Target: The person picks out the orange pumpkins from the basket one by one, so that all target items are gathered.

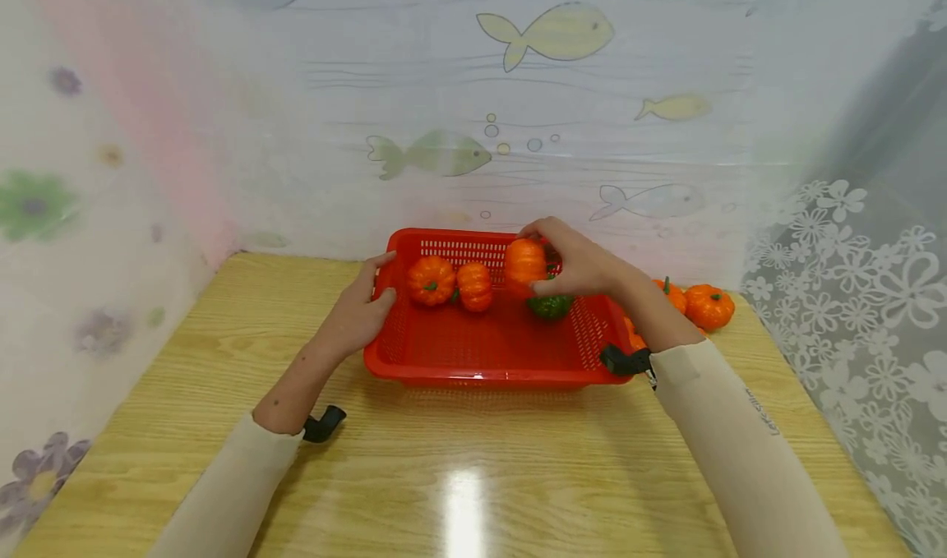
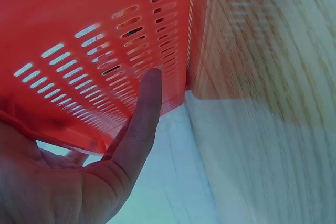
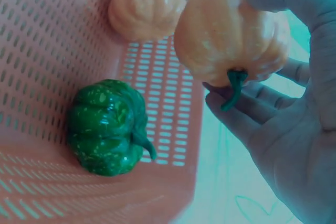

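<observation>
A red plastic basket [image 1: 488,375] with slotted walls stands on the table. At its left end my left hand [image 1: 360,311] holds the rim; in the left wrist view one finger [image 2: 149,93] lies along the outside of the slotted wall. My right hand [image 1: 580,258] grips a small orange pumpkin [image 1: 524,264] over the right part of the basket, thumb on one side and fingers on the other. Its green stem [image 3: 236,87] shows in the right wrist view. Inside the basket lie a green pumpkin [image 3: 107,127], partly under my right hand in the head view, and two orange pumpkins [image 1: 431,280].
Several more orange pumpkins [image 1: 709,307] sit on the wooden table [image 1: 355,492] right of the basket, partly hidden by my right forearm. Behind the table hangs a pale curtain [image 1: 333,89] with fish drawings.
</observation>
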Demonstrator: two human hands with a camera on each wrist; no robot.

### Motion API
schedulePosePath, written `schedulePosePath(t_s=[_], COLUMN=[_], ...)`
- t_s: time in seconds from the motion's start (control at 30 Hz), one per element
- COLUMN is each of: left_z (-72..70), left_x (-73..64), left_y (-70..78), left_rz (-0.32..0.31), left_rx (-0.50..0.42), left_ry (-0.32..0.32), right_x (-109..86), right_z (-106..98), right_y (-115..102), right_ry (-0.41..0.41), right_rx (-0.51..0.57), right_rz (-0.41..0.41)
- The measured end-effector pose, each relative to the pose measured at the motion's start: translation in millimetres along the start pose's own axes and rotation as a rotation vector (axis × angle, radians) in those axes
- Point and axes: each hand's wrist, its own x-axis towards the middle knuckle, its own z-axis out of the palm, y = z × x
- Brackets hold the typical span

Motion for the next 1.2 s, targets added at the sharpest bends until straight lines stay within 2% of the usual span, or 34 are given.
schedulePosePath(t_s=[0.1, 0.37, 0.67, 1.2], left_z=[-0.4, 0.1, -0.5, -1.6], left_x=[0.4, -0.5, -0.5, 0.1], left_y=[-0.7, 0.4, 2.1, 1.6], left_rz=[0.001, 0.001, -0.006, -0.028], left_rx=[0.0, -0.001, 0.013, -0.006], left_ry=[-0.003, -0.006, -0.005, -0.011], right_x=[-9.1, -33.5, -64.6, -123.9], right_z=[-1.2, -4.4, -9.7, -25.1], right_y=[-1.4, -4.7, -8.6, 2.4], right_ry=[0.01, 0.069, 0.131, 0.249], right_rx=[0.045, 0.071, 0.032, -0.092], right_rz=[-0.004, -0.036, -0.032, -0.05])
